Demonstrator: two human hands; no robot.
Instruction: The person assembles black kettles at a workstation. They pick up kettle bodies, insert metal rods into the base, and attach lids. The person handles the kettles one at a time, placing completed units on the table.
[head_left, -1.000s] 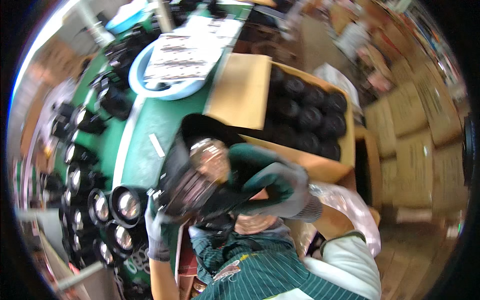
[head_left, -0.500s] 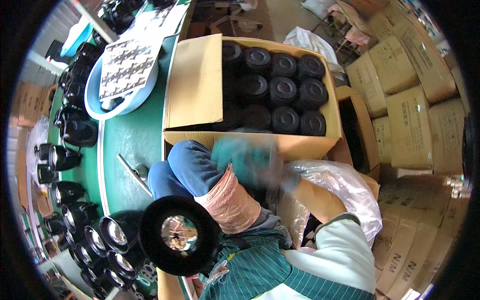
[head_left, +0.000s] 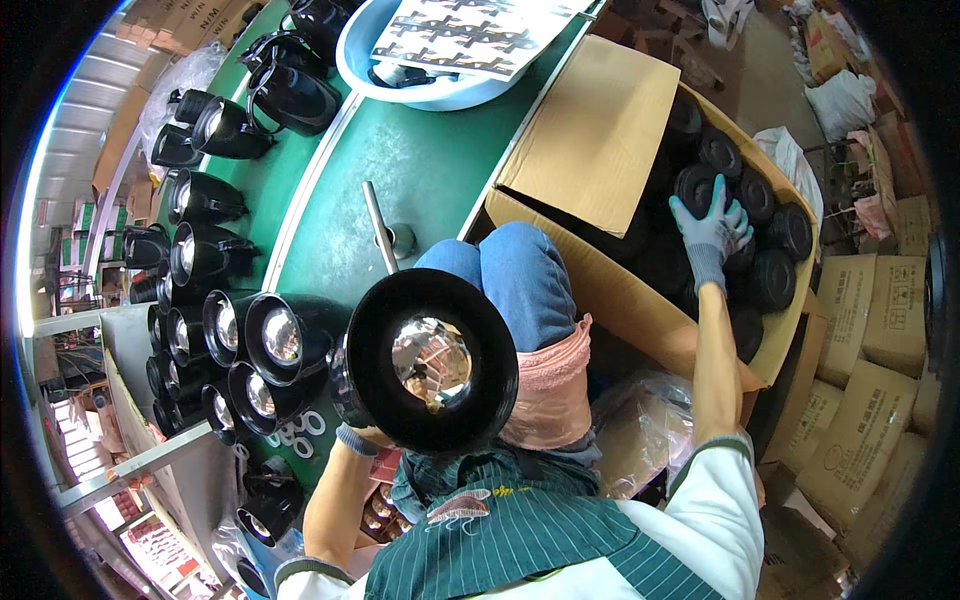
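A black jug (head_left: 345, 385) with a mirror-bright inside stands out large in front of me, its round mouth turned up. My left hand (head_left: 372, 437) is at its underside, apparently holding it; the fingers are mostly hidden behind it. Over the open cardboard box (head_left: 652, 335) on the right, my right hand (head_left: 712, 235) wears a grey and teal glove. Its thumb and forefinger are spread at a round black part (head_left: 696, 186), touching or just above it. Several like black parts (head_left: 772, 280) sit in rows in that box.
Several black jugs (head_left: 283, 337) lie or stand along the green workbench (head_left: 350, 245) at left. A metal rod (head_left: 378, 225) on a round base stands there. A light-blue basin (head_left: 420, 95) holds a printed sheet (head_left: 450, 42). Cartons (head_left: 860, 410) are stacked at right.
My right hand has gone from above my lap, where it was blurred, out into the box. The view has turned, and the left forearm and hand now show beneath the jug.
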